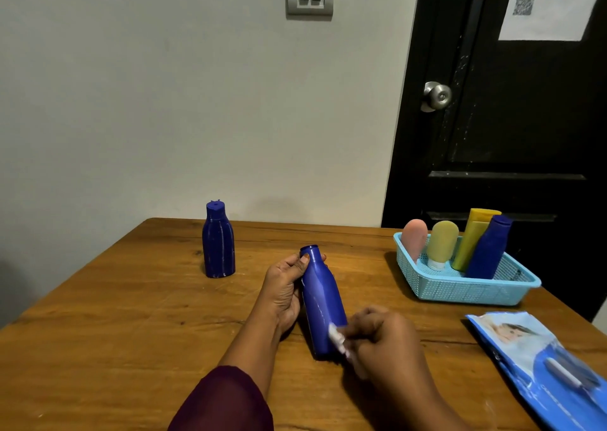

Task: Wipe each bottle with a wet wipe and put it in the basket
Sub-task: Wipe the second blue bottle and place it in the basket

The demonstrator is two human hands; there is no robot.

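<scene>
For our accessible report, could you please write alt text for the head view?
A person's left hand holds a capless blue bottle tilted over a wooden table while the right hand rubs a wet wipe near its base. A second blue bottle stands behind; a light-blue basket at right holds four bottles, near a wipes pack.

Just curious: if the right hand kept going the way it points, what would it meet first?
The right hand points left, its wet wipe against the blue bottle that the left hand grips. The bottle comes first, it seems.
</scene>
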